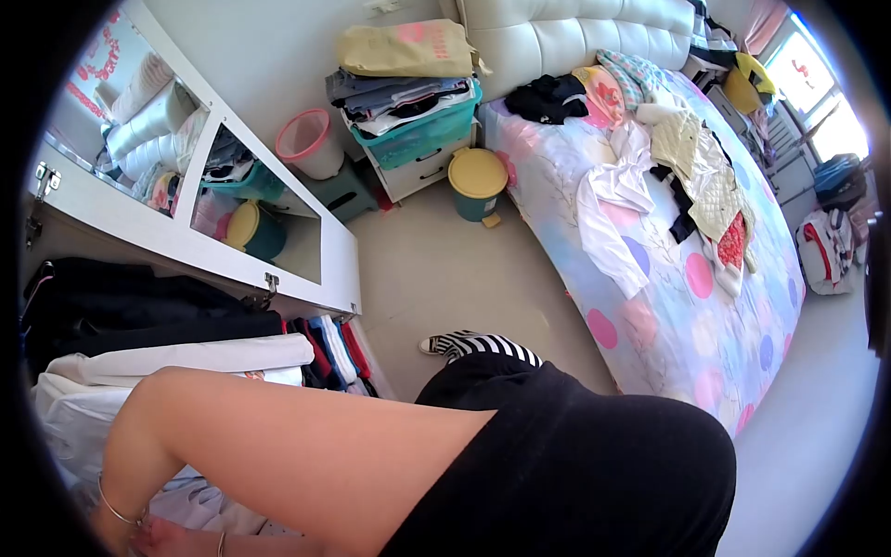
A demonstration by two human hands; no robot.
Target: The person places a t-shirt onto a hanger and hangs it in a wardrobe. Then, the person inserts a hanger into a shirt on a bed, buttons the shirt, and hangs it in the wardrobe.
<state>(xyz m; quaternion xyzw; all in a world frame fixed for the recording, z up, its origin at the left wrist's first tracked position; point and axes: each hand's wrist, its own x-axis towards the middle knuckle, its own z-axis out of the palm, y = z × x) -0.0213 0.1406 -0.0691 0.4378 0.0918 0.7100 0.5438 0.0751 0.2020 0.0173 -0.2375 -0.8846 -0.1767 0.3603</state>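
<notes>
My right arm bends across the lower left, with a thin bangle at the wrist. At the dark image edge, my right hand [111, 531] is down among clothes, its fingers hidden. My left hand [164, 537] is close beside it at the bottom edge, a bangle on that wrist too; its fingers are not clear. Pale, crumpled clothes [200, 504] lie around both hands. Above them are a folded white garment [186, 357] and dark hanging clothes [139, 306] inside the open wardrobe. Whether either hand grips cloth is not visible.
A mirrored wardrobe door [339, 269] stands open. Beyond it are a pink-rimmed bin [311, 153], a teal tub of folded clothes [413, 139] on drawers, and a yellow-lidded bucket [478, 176]. Loose clothes, including a white shirt [608, 218], lie on the bed [668, 353].
</notes>
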